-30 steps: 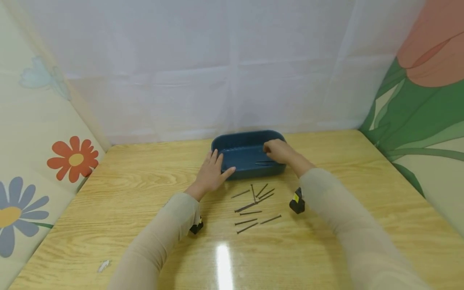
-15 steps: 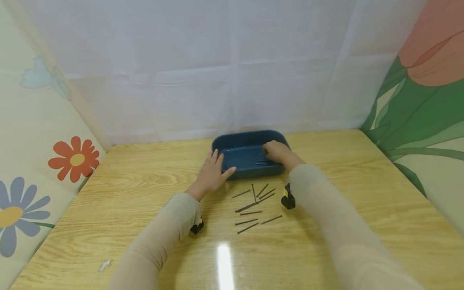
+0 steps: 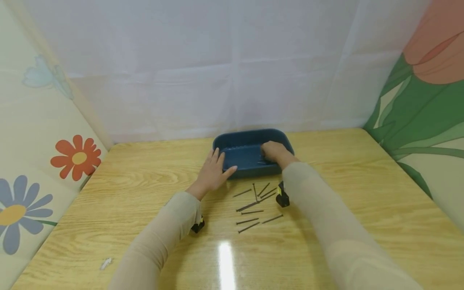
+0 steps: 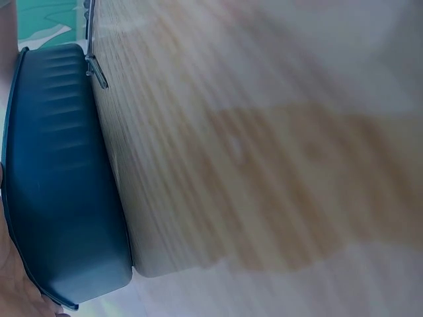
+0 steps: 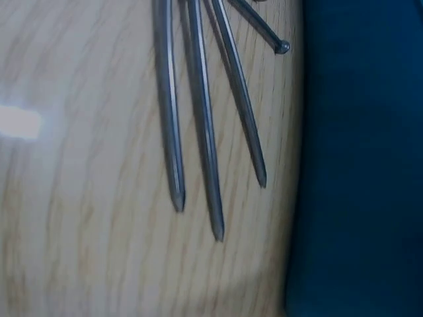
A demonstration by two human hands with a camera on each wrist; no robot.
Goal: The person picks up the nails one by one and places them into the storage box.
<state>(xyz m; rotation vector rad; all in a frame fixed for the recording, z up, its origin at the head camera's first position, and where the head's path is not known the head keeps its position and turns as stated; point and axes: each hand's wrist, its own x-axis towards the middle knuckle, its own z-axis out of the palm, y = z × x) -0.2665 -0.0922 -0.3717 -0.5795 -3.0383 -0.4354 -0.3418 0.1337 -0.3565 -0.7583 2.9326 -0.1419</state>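
Note:
A dark blue tray (image 3: 237, 156) stands at the back of the wooden table. My left hand (image 3: 212, 173) rests against its left end, fingers straight over the rim and thumb along the front wall. My right hand (image 3: 274, 153) is down inside the right part, fingers curled; I cannot tell whether they hold something. Thin dark nails (image 3: 264, 162) lie on the tray floor just below that hand. Several more nails (image 3: 248, 206) are scattered on the wood in front. Up close, the right wrist view has pointed nails (image 5: 205, 125) beside the tray's wall (image 5: 363, 165).
Black wrist devices (image 3: 197, 225) hang under both sleeves, the right one (image 3: 282, 196) close to the loose nails. A small white scrap (image 3: 106, 264) lies at the front left. White cloth (image 3: 174, 80) rises directly behind the table, with flower-painted panels at both sides.
My right hand has shifted slightly left inside the tray, and its forearm has swung left towards the loose nails. The left hand keeps its place on the tray.

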